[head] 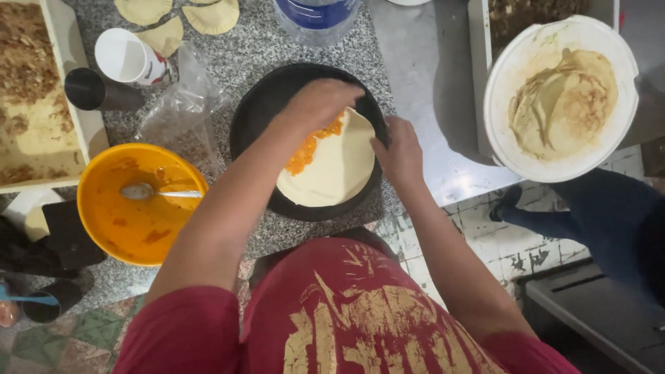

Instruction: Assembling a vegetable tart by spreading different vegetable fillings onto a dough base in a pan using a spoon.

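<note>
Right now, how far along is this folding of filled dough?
Done: three folded pastries lie at the counter's far edge. In hand: both hands, left hand and right hand, fold a dough round over orange filling on the black plate. Left: a stack of rounds in the white tub.

We're working on a speckled grey stone worktop [242, 48], polished, slight sheen. The round black pan [260, 111] at centre looks matt metal. The dough disc [332, 170] on it is pale, smooth and matt; the orange filling [305, 154] looks wet and grainy. At 9 o'clock: orange plastic bowl [104, 221], glossy, with a shiny metal spoon [142, 192]. At 2 o'clock: white plastic tub [516, 66], smeared. At 10 o'clock: crinkled clear plastic bag [183, 104].
</note>
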